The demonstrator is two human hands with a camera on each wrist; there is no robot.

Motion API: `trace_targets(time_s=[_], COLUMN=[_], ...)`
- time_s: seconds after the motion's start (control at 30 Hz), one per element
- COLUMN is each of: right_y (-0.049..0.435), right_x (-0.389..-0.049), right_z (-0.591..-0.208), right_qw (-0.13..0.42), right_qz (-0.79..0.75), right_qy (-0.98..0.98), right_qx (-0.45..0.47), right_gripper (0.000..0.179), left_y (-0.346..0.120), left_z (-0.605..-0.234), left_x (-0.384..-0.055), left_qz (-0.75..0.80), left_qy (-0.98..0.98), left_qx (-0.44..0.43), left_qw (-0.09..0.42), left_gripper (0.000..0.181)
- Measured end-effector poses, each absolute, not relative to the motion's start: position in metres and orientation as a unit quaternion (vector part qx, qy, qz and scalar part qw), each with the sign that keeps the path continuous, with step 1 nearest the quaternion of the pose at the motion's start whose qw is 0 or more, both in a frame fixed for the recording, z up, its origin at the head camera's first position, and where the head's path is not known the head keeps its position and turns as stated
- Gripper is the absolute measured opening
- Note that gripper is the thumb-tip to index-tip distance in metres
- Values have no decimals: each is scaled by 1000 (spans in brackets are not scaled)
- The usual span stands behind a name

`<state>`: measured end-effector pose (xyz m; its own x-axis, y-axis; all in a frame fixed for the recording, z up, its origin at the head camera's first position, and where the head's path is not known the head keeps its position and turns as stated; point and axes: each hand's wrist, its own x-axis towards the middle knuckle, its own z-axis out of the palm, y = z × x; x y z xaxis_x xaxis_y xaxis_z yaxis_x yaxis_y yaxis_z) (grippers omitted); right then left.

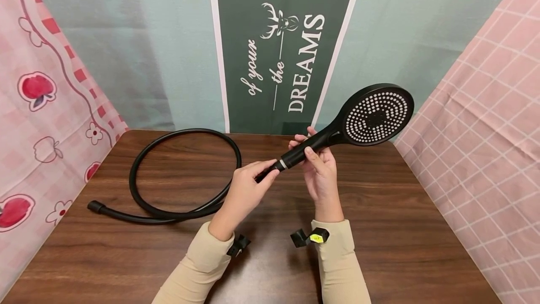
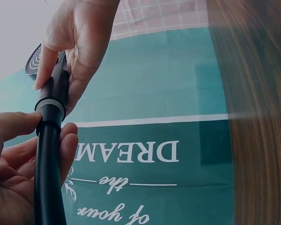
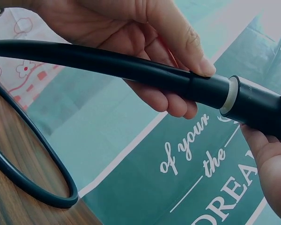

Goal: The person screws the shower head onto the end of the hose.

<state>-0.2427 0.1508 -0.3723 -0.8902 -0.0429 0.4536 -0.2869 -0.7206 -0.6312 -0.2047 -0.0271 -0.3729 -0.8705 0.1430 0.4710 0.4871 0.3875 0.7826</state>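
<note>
A black shower head (image 1: 377, 116) is tilted up to the right above the table, its round face with pale nozzles toward the head camera. My right hand (image 1: 322, 172) grips its handle (image 1: 310, 147), thumb in front and fingers behind. With my left hand (image 1: 246, 191) I pinch the end of a black shower hose (image 2: 48, 178) at its connector (image 3: 208, 89). The connector meets the handle's lower end, and a pale ring (image 3: 231, 93) shows between them in the right wrist view. From my left hand the hose runs down to the table.
The rest of the hose lies in a wide loop (image 1: 132, 172) on the brown wooden table (image 1: 379, 229), its other end fitting (image 1: 96, 206) at the left. Printed cloths hang around: green with lettering (image 1: 287, 60) behind, pink at left (image 1: 42, 121) and right (image 1: 485, 154).
</note>
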Motion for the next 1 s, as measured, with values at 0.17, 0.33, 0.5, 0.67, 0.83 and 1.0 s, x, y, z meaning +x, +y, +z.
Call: trace_targets(time_s=[0.17, 0.33, 0.5, 0.67, 0.83, 1.0], right_y=[151, 151, 151, 150, 150, 151], right_x=[-243, -243, -243, -243, -243, -243], right_z=[-372, -372, -373, -372, -372, -373], right_qw=[68, 68, 64, 62, 60, 60], right_qz=[899, 898, 898, 898, 901, 901], right_qy=[-370, -371, -370, -372, -362, -360], right_qx=[226, 228, 228, 226, 232, 233], right_gripper=[41, 41, 40, 40, 41, 42], left_y=[-26, -26, -28, -31, -32, -30], left_z=[-373, -374, -373, -370, -367, -370], left_x=[-205, -206, -207, -207, -206, -206], left_qz=[-517, -524, -550, -558, -551, -538], left_qy=[-816, -814, -805, -806, -811, -815], left_qx=[-193, -188, -174, -164, -168, -174], left_qw=[170, 163, 138, 109, 103, 123], left_gripper=[29, 28, 26, 27, 26, 26])
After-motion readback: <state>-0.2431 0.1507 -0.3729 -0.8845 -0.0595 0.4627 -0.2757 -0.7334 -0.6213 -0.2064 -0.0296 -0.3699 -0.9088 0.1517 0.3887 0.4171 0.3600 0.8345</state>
